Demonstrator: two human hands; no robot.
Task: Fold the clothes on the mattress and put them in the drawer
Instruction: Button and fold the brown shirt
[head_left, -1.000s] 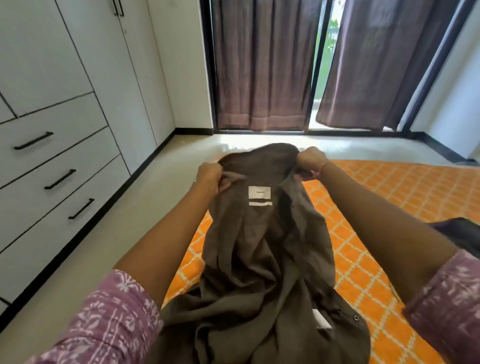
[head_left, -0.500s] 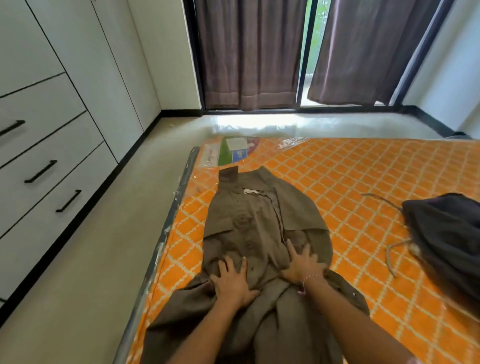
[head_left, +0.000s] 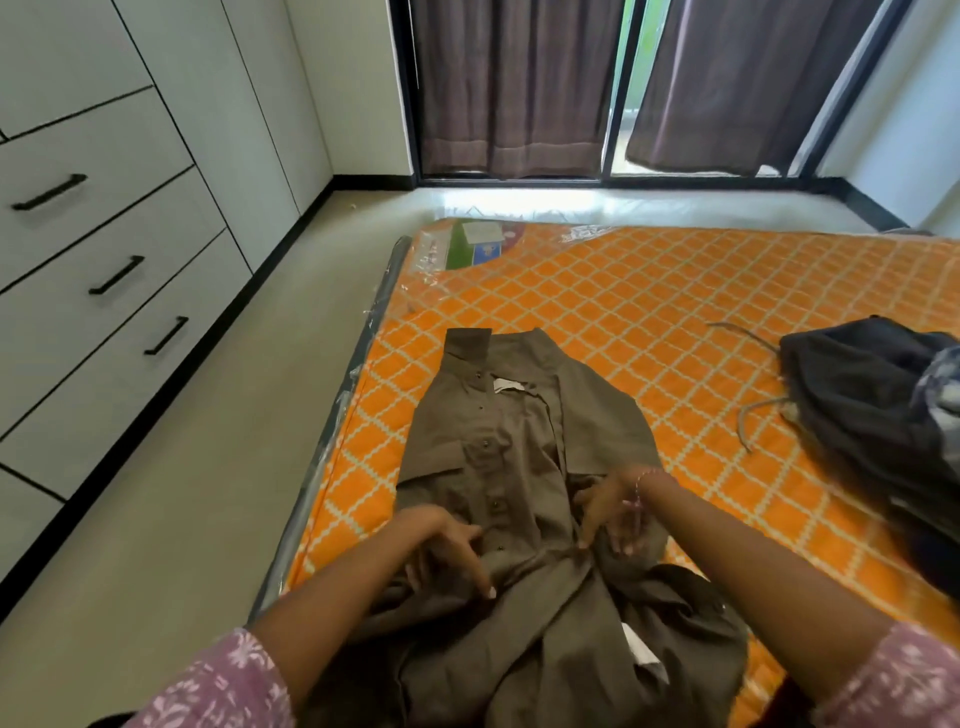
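Observation:
A brown button-up shirt (head_left: 498, 467) lies front up on the orange patterned mattress (head_left: 675, 291), collar pointing away from me and its lower part bunched near me. My left hand (head_left: 447, 551) rests on the shirt's left front with fingers stretched out. To the right of the button line, my right hand (head_left: 608, 514) touches the cloth with spread fingers pointing down. A dark garment (head_left: 872, 415) with loose drawstrings lies heaped at the mattress's right side. White drawers (head_left: 104, 312) with black handles stand closed along the left wall.
A strip of beige floor (head_left: 208, 467) runs between the mattress and the drawers. Brown curtains (head_left: 519, 88) hang over a sliding glass door at the far wall. A green and white label (head_left: 475, 241) sits under plastic wrap at the mattress's far left corner.
A second ago I held the shirt up by its collar. It now lies flat on the mattress, and both hands have slid toward me over its front.

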